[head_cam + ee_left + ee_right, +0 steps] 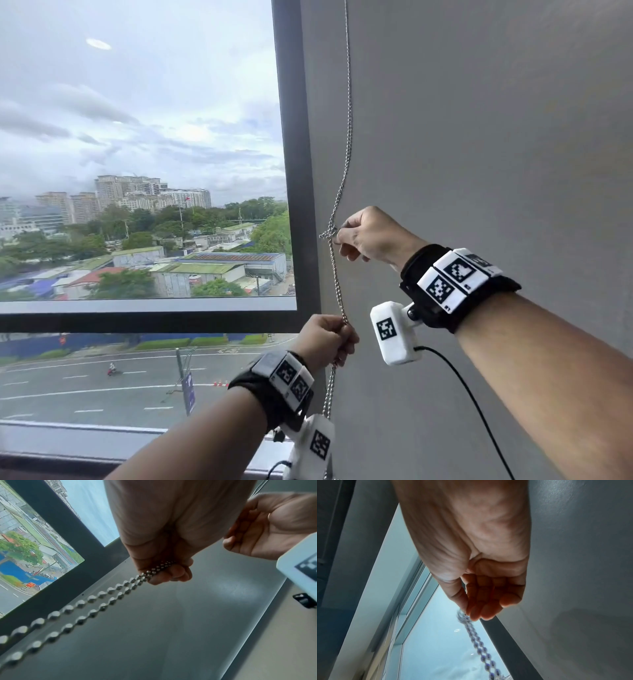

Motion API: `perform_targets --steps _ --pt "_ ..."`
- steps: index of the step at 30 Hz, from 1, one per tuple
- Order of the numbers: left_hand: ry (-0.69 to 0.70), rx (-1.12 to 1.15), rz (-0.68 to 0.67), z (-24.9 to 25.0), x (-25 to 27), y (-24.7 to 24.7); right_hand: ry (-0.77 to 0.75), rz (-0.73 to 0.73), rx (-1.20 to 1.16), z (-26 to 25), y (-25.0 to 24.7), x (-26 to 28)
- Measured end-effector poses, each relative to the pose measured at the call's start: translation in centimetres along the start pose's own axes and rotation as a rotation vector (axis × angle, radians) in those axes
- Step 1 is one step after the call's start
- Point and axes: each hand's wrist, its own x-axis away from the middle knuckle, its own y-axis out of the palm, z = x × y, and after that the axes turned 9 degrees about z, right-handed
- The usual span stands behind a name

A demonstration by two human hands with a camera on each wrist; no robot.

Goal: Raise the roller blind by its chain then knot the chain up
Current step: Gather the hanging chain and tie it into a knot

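Observation:
A silver bead chain (347, 137) hangs doubled down the grey wall beside the window. A small knot (329, 233) sits in it at mid height. My right hand (371, 236) is at the knot, thumb and fingertips pinching the chain (464, 616) there. Lower down, my left hand (329, 339) grips both strands in a fist, and the strands (106, 597) run out below it toward the sill. The roller blind itself is out of view above.
A dark window frame (294, 154) stands just left of the chain, with the glass and a city view beyond. The grey wall (479, 137) fills the right side. A sill (102, 435) runs below the window. A black cable (476, 404) hangs from my right wrist device.

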Motion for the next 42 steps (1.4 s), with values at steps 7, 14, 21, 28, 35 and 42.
perform_targets --steps 7,14,21,28,35,42 --pt "-0.014 0.096 -0.048 0.1 0.3 0.4 0.047 0.051 -0.099 0.6 0.9 0.0" --pt "-0.071 0.06 -0.082 -1.6 0.5 0.4 -0.048 0.35 0.12 2.4 0.4 -1.7" --pt "-0.073 0.045 -0.113 -1.8 0.5 0.5 -0.008 0.147 -0.172 1.8 2.4 -1.3" --pt "-0.083 0.023 -0.062 -2.5 0.4 0.6 -0.08 0.129 -0.496 1.6 2.5 1.1" --pt "-0.068 -0.016 -0.076 -2.4 0.6 0.5 -0.095 0.151 -0.448 4.0 3.6 1.7" --pt "-0.066 -0.124 -0.123 -4.2 0.8 -0.3 -0.073 0.187 -0.435 4.0 2.5 1.7"
